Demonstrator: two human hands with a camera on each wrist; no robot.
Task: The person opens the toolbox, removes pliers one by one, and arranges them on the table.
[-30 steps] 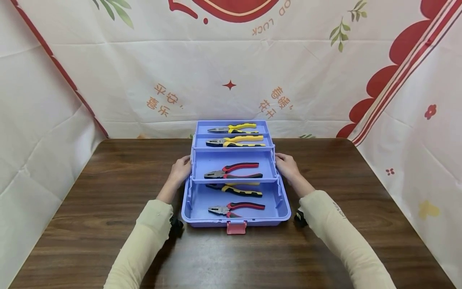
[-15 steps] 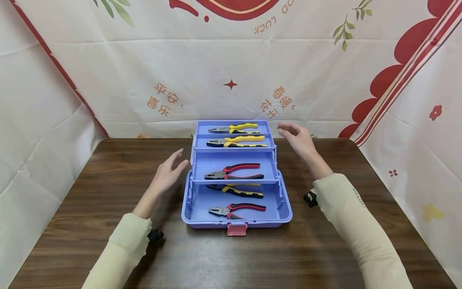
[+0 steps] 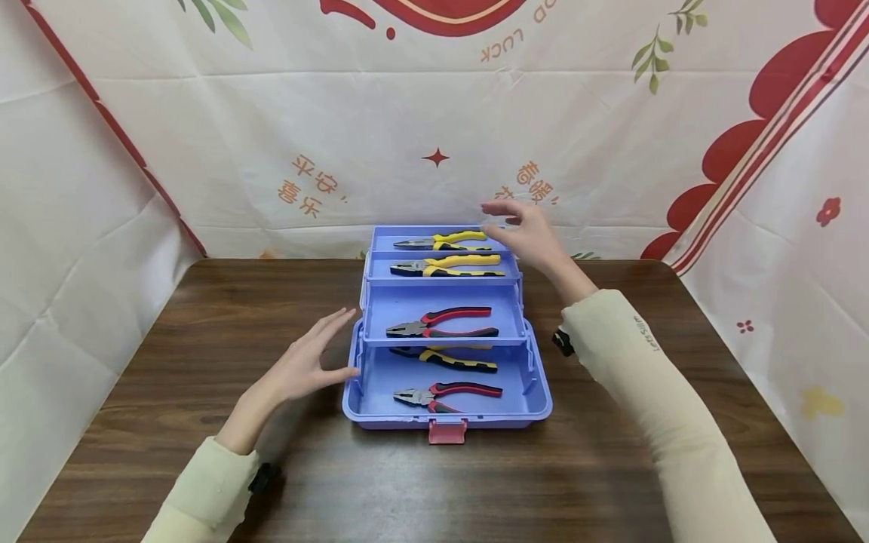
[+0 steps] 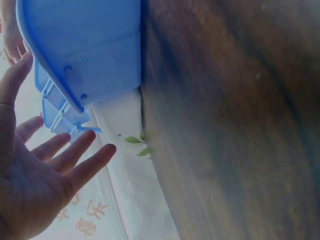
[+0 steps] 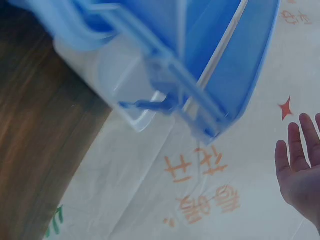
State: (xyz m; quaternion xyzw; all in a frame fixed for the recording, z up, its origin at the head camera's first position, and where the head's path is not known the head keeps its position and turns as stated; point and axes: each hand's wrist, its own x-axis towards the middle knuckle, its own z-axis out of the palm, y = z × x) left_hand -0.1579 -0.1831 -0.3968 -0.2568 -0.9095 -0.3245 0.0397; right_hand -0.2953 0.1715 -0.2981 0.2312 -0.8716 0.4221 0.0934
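A blue tiered toolbox [image 3: 502, 417] stands open, its trays stepped up toward the back. Long-nose pliers [image 3: 468, 237] with yellow-black handles lie in the top tray, yellow-black combination pliers [image 3: 468, 261] just below. Red-black pliers [image 3: 407, 329] are in the lower tray. The base holds another red-black pair [image 3: 468, 388] and a yellow-black pair [image 3: 462, 362], partly hidden under the tray. My left hand [image 3: 299, 368] is spread at the box's left side, thumb tip at the rim. Over the top tray's right corner, my right hand [image 3: 532, 235] holds nothing, fingers slightly bent.
A pink latch [image 3: 447, 432] hangs at the box front. Behind the box, a whitish translucent panel [image 5: 130, 80] shows in the right wrist view. The brown wooden table [image 3: 434, 490] ends at a printed white cloth [image 3: 271, 136] at the back and sides.
Both hands have let go of the tray sides. My right hand rose and moved in over the top tray's right corner; my left drew outward, then came down along the base's left rim.
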